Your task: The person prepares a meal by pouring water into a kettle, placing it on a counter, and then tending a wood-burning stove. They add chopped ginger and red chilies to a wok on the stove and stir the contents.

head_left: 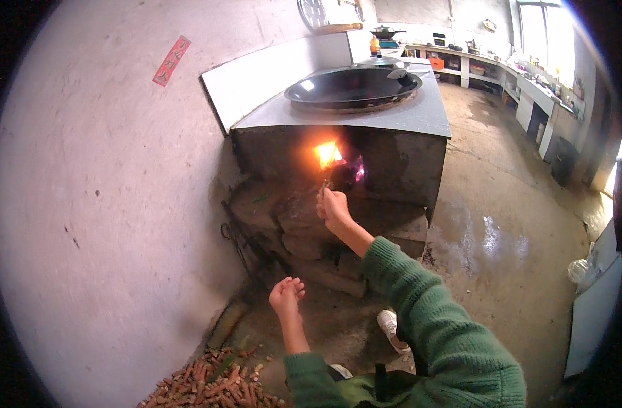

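My right hand (334,208) reaches to the fire opening of a masonry stove (392,158). Its fingers grip a thin, dark, stick-like piece (325,185), whose far end is lost against the opening. Bright orange flame (328,153) burns just beyond the hand, with a pinkish glow to its right. Lower and nearer to me, my left hand (287,297) hovers above the floor with its fingers curled in and nothing visible in them. A large dark wok (354,86) is set into the stove top, and a spatula (400,75) rests at its right rim.
Reddish corn cobs (214,382) lie heaped at the lower left by the wall. Iron fire tongs (234,239) lean in the corner left of the stove. Wet patches mark the concrete floor (487,239) at right. Counters (530,92) line the far room.
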Demonstrator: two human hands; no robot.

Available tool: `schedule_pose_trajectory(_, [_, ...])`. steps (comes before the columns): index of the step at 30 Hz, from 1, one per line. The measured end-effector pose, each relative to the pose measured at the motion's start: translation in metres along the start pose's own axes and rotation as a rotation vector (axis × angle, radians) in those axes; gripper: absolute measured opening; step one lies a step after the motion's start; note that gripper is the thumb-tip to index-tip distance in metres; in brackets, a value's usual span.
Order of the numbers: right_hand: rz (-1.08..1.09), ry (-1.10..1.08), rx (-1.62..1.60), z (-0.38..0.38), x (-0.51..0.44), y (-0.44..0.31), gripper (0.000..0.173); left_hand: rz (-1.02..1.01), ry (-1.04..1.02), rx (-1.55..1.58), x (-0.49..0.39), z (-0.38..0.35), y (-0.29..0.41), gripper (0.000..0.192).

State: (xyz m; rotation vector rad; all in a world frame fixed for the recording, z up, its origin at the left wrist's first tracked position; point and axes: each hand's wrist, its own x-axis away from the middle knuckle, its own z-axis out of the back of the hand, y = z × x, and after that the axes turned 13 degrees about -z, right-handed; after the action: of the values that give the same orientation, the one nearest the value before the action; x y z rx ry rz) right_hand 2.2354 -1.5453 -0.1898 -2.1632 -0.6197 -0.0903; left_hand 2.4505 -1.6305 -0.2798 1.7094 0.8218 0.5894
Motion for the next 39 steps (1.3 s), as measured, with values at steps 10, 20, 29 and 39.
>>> schedule_pose_trajectory(10, [-0.243,-0.235,0.646,0.185,0.174,-0.055,0.024,0.008,-0.016,-0.033,-0.008,0.013,-0.02,0.016])
schedule_pose_trajectory(20, [0.087,-0.101,1.881,0.273,0.131,-0.122,0.019,0.09,-0.054,-0.263,-0.024,0.06,-0.115,0.019])
schedule_pose_trajectory(29, [-0.246,-0.006,2.35,0.358,0.088,-0.145,0.02,0.118,-0.138,-0.597,-0.03,0.067,-0.165,0.019])
schedule_pose_trajectory(39, [0.088,0.346,1.783,0.289,0.182,-0.2,0.015,0.44,-0.781,-0.677,0.146,0.026,-0.222,0.018])
